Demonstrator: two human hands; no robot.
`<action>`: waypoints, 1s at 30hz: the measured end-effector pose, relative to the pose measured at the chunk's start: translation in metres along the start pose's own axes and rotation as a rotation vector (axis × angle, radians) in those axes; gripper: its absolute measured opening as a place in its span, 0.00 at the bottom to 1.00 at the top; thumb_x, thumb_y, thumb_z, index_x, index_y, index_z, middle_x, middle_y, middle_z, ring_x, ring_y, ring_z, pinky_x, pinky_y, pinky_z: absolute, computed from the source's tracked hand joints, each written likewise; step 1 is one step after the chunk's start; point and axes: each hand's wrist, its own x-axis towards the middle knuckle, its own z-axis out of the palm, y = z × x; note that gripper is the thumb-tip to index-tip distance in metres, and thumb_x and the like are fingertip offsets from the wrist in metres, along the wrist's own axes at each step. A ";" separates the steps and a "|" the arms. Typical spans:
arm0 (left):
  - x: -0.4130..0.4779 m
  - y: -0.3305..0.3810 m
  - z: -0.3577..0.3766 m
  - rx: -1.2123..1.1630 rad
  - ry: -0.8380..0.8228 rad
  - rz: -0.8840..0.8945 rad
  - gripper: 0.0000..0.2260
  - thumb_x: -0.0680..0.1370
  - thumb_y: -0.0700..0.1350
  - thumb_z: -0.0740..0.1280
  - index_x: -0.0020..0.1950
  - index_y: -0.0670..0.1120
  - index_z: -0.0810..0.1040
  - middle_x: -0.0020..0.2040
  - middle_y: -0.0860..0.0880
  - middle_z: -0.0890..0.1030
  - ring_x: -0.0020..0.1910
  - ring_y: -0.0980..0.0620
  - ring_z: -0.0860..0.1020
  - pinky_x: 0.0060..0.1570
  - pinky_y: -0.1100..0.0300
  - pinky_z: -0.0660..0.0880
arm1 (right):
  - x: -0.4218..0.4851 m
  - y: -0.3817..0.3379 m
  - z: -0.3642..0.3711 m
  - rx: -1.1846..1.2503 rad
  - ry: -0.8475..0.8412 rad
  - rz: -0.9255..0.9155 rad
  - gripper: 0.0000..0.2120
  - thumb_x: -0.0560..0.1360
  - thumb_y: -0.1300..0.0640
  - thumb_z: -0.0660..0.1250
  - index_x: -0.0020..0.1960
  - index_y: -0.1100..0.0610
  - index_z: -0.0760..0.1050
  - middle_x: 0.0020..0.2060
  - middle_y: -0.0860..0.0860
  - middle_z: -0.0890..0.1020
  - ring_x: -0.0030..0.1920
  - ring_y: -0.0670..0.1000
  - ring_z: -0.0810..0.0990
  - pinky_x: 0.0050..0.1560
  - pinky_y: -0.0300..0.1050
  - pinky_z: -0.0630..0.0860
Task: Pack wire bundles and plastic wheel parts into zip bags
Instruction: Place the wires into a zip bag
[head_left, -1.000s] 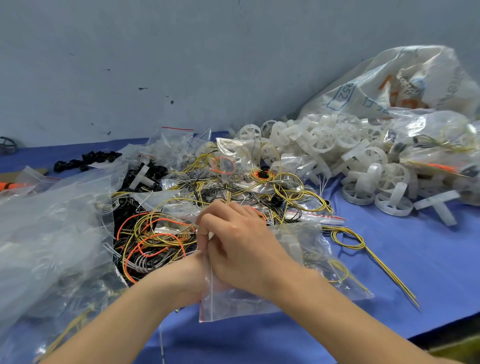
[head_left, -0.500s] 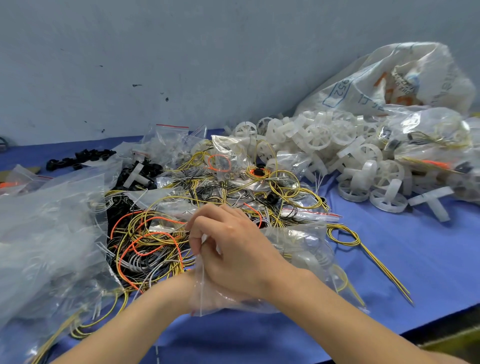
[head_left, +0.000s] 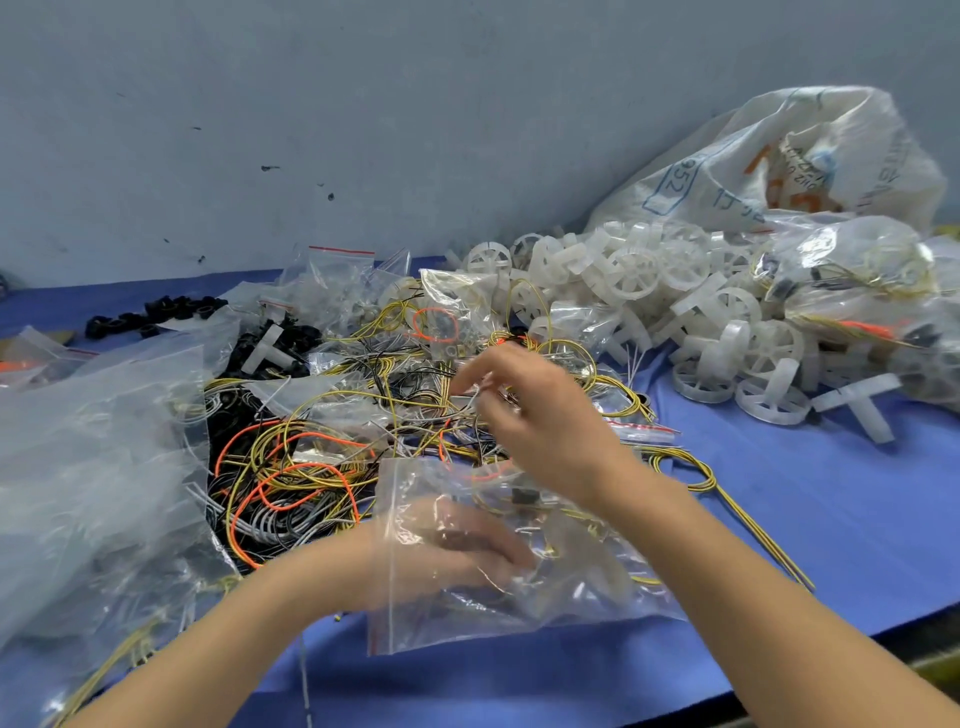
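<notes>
— Where is the zip bag (head_left: 498, 587)?
— Near the front edge of the blue table (head_left: 810, 499), with the left hand (head_left: 457, 551) under it, seen through the plastic. I cannot tell whether that hand grips it.
— And the right hand (head_left: 540, 415)?
— Raised over the tangle of wire bundles (head_left: 301, 467), fingers loosely curled, blurred; whether it pinches a wire, I cannot tell.
— The wheel parts (head_left: 675, 312)?
— Heaped far right, beside a big printed sack (head_left: 779, 161).

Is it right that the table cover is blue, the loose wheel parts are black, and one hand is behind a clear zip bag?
Not quite. The head view shows the wheel parts are white. The table cover is blue, and the left hand lies behind the clear zip bag.
</notes>
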 end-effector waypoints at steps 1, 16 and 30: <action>-0.002 0.006 0.000 -0.041 -0.040 0.016 0.10 0.79 0.45 0.69 0.60 0.51 0.82 0.58 0.51 0.83 0.60 0.52 0.79 0.61 0.60 0.75 | 0.004 0.013 -0.009 -0.013 0.057 0.083 0.10 0.77 0.62 0.62 0.52 0.52 0.80 0.49 0.45 0.80 0.49 0.45 0.77 0.53 0.38 0.72; -0.044 0.019 -0.067 -0.697 0.331 -0.103 0.09 0.72 0.34 0.64 0.33 0.43 0.80 0.38 0.40 0.80 0.32 0.47 0.80 0.33 0.56 0.80 | -0.019 0.171 -0.076 -0.385 0.595 0.834 0.14 0.77 0.58 0.59 0.60 0.53 0.77 0.63 0.58 0.66 0.43 0.58 0.72 0.45 0.47 0.68; -0.035 0.019 -0.068 -0.782 0.508 -0.125 0.20 0.80 0.30 0.54 0.32 0.43 0.76 0.34 0.44 0.78 0.27 0.50 0.76 0.25 0.61 0.76 | -0.008 0.173 -0.084 -0.327 0.447 0.886 0.22 0.79 0.55 0.58 0.72 0.57 0.69 0.69 0.60 0.64 0.61 0.63 0.72 0.60 0.51 0.69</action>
